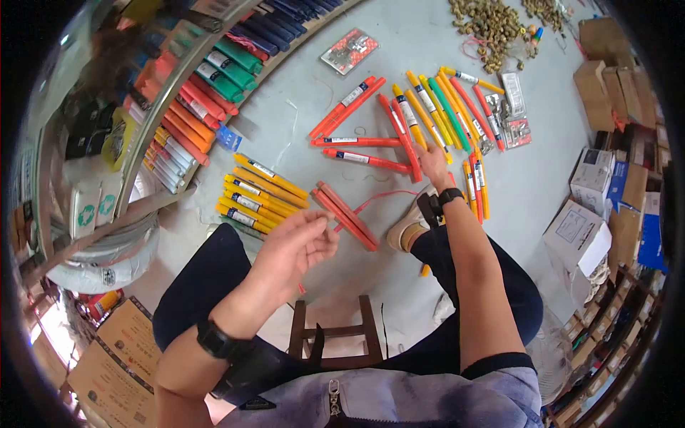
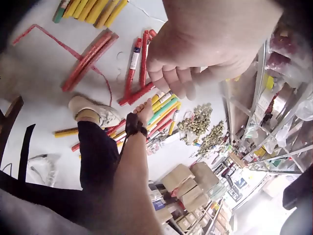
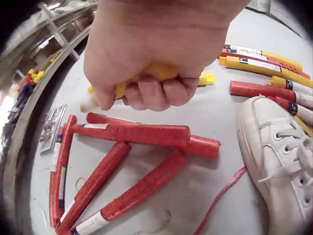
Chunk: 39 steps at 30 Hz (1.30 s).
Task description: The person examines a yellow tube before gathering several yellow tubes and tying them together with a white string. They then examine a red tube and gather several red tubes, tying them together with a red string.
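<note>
My right hand (image 1: 434, 165) curls its fingers round a yellow roll (image 3: 157, 72) in the right wrist view, close above several red rolls (image 3: 134, 134) with white labels. My left hand (image 1: 296, 246) hangs with loosely bent fingers and holds nothing; in the head view it overlaps the end of a pair of red rolls (image 1: 347, 215). That pair lies side by side across a thin red strip (image 2: 51, 40) on the floor. Left of it, a row of yellow rolls (image 1: 260, 189) carries white labels.
More yellow, red and green rolls (image 1: 437, 85) lie ahead on the grey floor. Metal parts in packs (image 1: 515, 107) and a brass-coloured pile (image 1: 492, 32) are beyond. A shelf (image 1: 146, 143) runs along the left, boxes (image 1: 579, 235) on the right, a stool (image 1: 335, 332) between the legs.
</note>
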{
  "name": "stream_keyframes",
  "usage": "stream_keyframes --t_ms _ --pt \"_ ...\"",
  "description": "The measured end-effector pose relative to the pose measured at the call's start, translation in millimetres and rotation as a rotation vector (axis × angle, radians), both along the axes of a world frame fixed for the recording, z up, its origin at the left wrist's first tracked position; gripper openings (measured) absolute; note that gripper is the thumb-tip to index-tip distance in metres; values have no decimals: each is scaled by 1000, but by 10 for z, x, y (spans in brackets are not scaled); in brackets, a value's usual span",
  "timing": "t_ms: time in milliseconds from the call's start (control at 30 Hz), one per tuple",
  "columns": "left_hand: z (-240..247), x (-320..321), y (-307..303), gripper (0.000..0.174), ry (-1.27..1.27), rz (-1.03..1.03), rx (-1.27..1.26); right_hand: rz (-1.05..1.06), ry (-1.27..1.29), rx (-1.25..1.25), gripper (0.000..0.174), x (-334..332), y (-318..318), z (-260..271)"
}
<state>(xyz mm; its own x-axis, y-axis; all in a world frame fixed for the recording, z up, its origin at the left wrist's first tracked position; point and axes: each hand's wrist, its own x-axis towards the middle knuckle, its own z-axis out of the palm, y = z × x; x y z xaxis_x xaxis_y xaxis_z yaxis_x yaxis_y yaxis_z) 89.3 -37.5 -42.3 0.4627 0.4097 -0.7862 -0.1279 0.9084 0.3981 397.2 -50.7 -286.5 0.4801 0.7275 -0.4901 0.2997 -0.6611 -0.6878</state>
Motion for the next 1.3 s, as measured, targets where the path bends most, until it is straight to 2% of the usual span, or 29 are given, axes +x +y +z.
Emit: stream_keyframes --t_ms 33,100,200,300,367,433,467,600,700,767,833,867,967,1300 --pt "3 1 10 19 -9 17 11 17 -9 11 37 -112 4 227" --pt "4 -1 54 24 -48 -26 96 -1 161 14 33 -340 31 705" --pt "30 -24 113 30 -86 19 201 87 209 137 27 -680 15 1271" --pt "63 -45 159 34 -122 69 343 183 305 185 23 -1054 -131 2093" --pt "200 -28 161 36 -104 96 389 201 495 206 21 -1285 -296 2501" --pt "338 -67 133 38 -78 116 426 221 580 191 20 -1469 -487 2833" --pt "413 -95 125 38 -157 80 459 226 668 172 19 -1548 -574 2933" --pt "524 -219 86 35 -314 -7 524 253 815 190 20 -1737 -781 3055" --pt "549 -340 63 34 -291 -54 601 317 795 226 21 -1816 -778 2905" --pt "577 -405 57 35 -264 -15 619 312 796 205 23 -1921 -701 2845" --pt "599 -490 56 35 -229 12 619 434 728 152 23 -2050 -562 2894" --pt "609 -534 95 37 -212 13 625 447 826 144 26 -2066 -509 2804" --pt "534 -591 170 38 -159 43 627 483 912 104 25 -2057 -371 2738" --pt "358 -632 257 31 -117 157 523 537 944 25 28 -2154 -245 2727"
